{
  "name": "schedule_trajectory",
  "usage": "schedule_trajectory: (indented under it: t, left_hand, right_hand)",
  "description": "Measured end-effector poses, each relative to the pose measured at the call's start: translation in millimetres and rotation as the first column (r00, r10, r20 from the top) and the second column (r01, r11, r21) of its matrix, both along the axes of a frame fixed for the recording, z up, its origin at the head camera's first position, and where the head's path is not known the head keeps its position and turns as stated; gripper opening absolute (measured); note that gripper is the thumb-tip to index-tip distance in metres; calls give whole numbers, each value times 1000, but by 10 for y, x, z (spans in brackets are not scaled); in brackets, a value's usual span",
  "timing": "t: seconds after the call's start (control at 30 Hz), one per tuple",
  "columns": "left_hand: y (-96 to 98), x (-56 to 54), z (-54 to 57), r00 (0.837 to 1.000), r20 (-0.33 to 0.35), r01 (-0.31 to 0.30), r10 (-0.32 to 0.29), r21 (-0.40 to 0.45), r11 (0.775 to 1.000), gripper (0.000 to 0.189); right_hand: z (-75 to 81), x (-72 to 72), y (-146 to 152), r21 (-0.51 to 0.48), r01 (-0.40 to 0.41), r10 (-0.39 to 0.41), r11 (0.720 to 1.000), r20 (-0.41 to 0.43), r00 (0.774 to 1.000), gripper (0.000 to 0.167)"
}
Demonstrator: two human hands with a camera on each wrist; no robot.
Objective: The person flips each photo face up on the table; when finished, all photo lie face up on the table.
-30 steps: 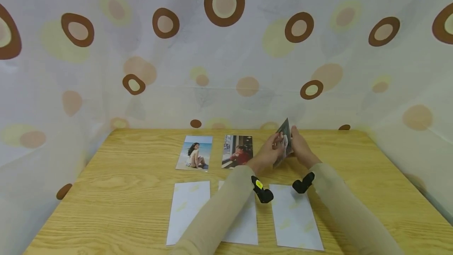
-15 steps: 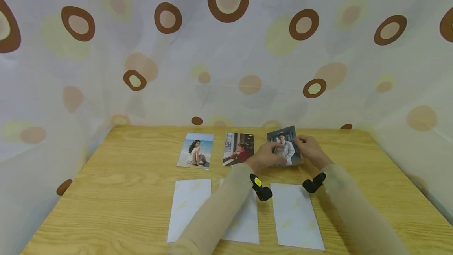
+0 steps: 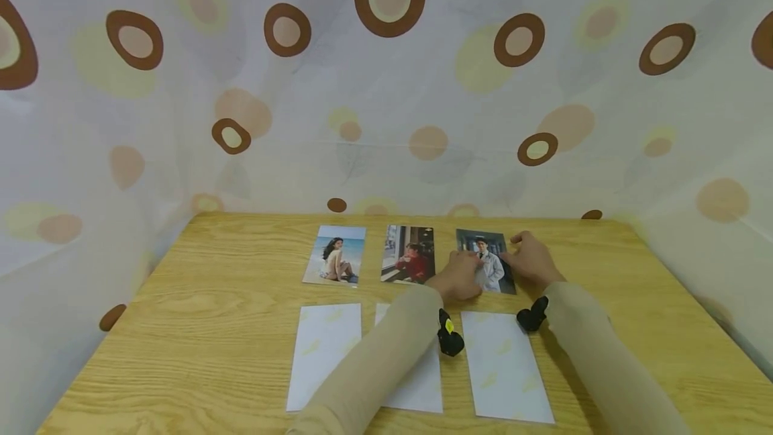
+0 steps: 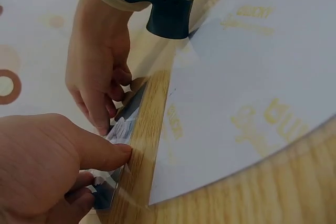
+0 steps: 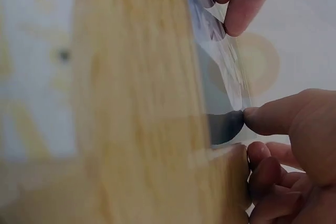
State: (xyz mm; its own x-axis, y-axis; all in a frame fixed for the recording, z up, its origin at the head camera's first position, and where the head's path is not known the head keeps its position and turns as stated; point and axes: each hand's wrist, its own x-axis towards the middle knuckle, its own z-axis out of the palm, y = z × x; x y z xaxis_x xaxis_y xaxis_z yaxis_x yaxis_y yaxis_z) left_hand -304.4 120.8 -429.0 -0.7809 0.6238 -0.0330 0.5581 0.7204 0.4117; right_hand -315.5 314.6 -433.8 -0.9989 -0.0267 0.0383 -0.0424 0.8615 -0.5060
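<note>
- Spotted curtain (image 3: 386, 180) backs the wooden tabletop (image 3: 229, 354).
- Photo (image 3: 494, 268) lies slightly askew, right of the frame's centre.
- Left hand (image 3: 460, 275) and right hand (image 3: 534, 262), fingers narrow, hold its opposite sides.
- Light, even edge pressure should probably keep it flat.

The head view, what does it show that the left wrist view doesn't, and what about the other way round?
Only the head view shows the beach photo, the photo of someone in red by a window and the whole row of three white sheets.

Only the left wrist view shows the yellow print on a sheet large enough to make out letter shapes.

Both show the left hand and the right hand at the white-coat photo, plus the wooden tabletop and patterned backdrop.
</note>
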Motion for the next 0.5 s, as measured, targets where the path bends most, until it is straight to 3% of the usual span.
schedule_trajectory:
  t: [0.2,0.37,0.5]
  left_hand:
    - [-24,36,49,1000,-15,-14,13,-39,999,48]
    - [-55,52,-9,995,-66,81,-79,30,996,52]
    - [-60,101,-36,992,-58,115,-111,69,991,52]
  right_hand:
    - [4,-56,-38,18,-5,4,1000,20,1000,37]
    - [50,-33,-90,-25,16,-16,1000,9,1000,37]
    - [119,40,-167,-58,14,-15,998,-31,999,32]
